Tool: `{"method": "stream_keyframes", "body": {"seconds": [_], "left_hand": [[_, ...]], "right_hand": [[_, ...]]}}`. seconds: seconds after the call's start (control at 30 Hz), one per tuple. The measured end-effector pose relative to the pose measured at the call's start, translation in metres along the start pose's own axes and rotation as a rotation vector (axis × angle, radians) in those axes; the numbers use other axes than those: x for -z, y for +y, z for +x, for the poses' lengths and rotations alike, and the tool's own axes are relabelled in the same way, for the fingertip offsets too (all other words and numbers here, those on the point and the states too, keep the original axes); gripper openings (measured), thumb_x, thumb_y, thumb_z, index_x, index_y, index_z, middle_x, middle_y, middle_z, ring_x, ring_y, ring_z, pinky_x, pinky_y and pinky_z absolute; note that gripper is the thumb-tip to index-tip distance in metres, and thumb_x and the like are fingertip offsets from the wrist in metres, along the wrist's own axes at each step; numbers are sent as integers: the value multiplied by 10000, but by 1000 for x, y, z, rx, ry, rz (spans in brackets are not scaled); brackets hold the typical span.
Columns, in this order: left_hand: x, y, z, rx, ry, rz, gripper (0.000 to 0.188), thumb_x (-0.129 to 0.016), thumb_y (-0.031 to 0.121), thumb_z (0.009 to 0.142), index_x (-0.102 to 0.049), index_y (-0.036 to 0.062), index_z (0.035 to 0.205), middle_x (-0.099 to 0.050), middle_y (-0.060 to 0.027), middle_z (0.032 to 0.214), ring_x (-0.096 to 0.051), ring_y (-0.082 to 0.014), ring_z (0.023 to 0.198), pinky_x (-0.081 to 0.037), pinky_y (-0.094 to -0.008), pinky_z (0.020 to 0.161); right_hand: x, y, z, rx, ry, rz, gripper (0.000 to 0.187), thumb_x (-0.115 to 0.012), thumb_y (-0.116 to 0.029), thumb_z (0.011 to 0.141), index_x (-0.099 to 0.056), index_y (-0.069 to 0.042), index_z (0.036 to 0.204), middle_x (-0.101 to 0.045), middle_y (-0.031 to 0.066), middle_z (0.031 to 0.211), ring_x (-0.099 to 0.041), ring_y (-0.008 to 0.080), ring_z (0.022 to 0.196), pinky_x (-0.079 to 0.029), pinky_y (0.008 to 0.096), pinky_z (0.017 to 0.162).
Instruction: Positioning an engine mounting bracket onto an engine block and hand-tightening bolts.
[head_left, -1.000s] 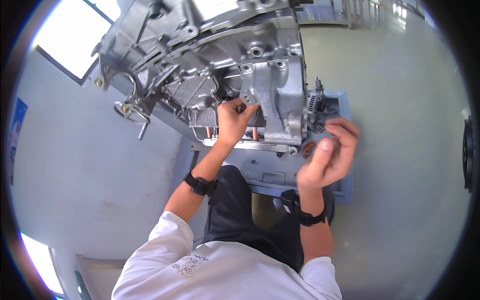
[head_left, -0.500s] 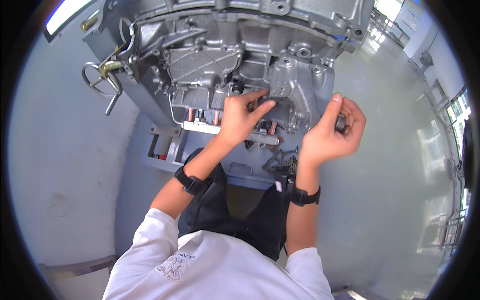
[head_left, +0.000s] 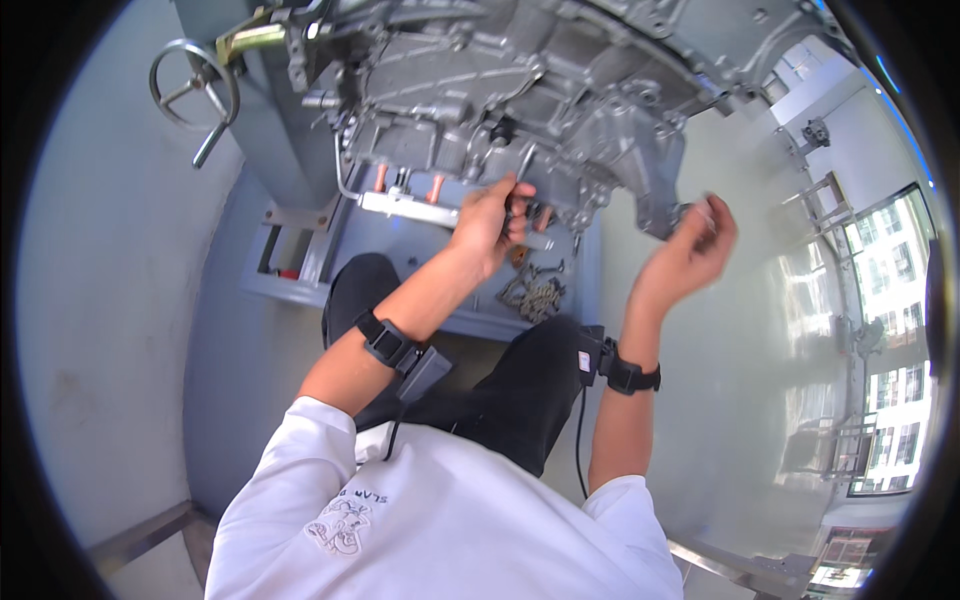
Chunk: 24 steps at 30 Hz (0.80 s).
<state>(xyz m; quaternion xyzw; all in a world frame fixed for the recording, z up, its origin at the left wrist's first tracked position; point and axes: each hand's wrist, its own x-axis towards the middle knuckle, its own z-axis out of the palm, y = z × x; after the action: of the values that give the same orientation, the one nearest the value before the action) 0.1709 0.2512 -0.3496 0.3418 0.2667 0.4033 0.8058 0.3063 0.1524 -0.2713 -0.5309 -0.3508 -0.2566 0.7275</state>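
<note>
A large grey metal engine block [head_left: 450,80] fills the upper part of the head view. My left hand [head_left: 485,228] is closed at its lower edge, thumb and fingers round a slim metal rod-like piece [head_left: 527,160] that points up toward the casting. Just beside that hand runs a silver rail [head_left: 410,207] with copper-coloured fittings [head_left: 436,188]. My right hand [head_left: 692,245] is off to the right, by the lower end of a cast bracket [head_left: 645,185]. Its fingers are curled and smeared by motion; a dark round metal piece shows partly among them.
A stand with a spoked handwheel [head_left: 195,90] is at the left. Below the engine, a blue-grey base tray [head_left: 470,322] holds a chain [head_left: 540,300] and small metal parts. My knees are close to the tray's near edge. Pale floor [head_left: 760,400] stretches to the right.
My left hand has gone from fingers apart to closed round the slim metal piece. The view has tilted and shifted, and my right hand has turned, with its fingers more curled.
</note>
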Motion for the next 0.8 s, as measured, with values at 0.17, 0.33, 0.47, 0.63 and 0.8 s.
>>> {"method": "stream_keyframes", "body": {"seconds": [0.17, 0.33, 0.47, 0.63, 0.8], "left_hand": [[30, -42, -46, 319, 26, -608, 388, -305, 271, 976, -576, -1, 1027, -606, -105, 933, -577, -200, 895, -443, -347, 804], [68, -62, -65, 345, -81, -750, 464, -208, 285, 983, -437, -33, 1232, -498, -150, 1259, -446, -274, 1169, -367, -404, 934], [87, -74, -73, 358, -36, -656, 454, -223, 277, 982, -429, -34, 1242, -502, -145, 1253, -453, -277, 1157, -366, -397, 947], [88, -85, -77, 404, -34, -622, 410, -279, 235, 969, -445, -42, 1220, -515, -164, 1214, -504, -261, 1060, -385, -369, 964], [117, -118, -73, 501, 111, -465, 311, -449, 199, 931, -539, -38, 1111, -580, -117, 1061, -553, -224, 1008, -426, -353, 937]], "right_hand": [[45, -26, -82, 97, -735, -26, 180, -614, -35, 791, -571, 13, 960, -580, 90, 835, -566, 189, 687, -455, 287, 644], [34, -11, -148, -331, -1218, -147, 284, -647, -63, 766, -579, 0, 1034, -577, 117, 842, -582, 212, 673, -471, 304, 611], [32, 4, -173, -299, -1236, -170, 328, -672, -49, 738, -600, -15, 1056, -562, 82, 787, -525, 166, 603, -424, 269, 546], [38, 6, -170, -307, -1286, -273, 276, -673, -107, 728, -601, -53, 990, -577, 99, 829, -565, 230, 657, -464, 325, 593], [47, 15, -196, -391, -1222, -224, 185, -667, -153, 744, -558, -55, 857, -543, 97, 779, -580, 254, 673, -462, 351, 596]]}}
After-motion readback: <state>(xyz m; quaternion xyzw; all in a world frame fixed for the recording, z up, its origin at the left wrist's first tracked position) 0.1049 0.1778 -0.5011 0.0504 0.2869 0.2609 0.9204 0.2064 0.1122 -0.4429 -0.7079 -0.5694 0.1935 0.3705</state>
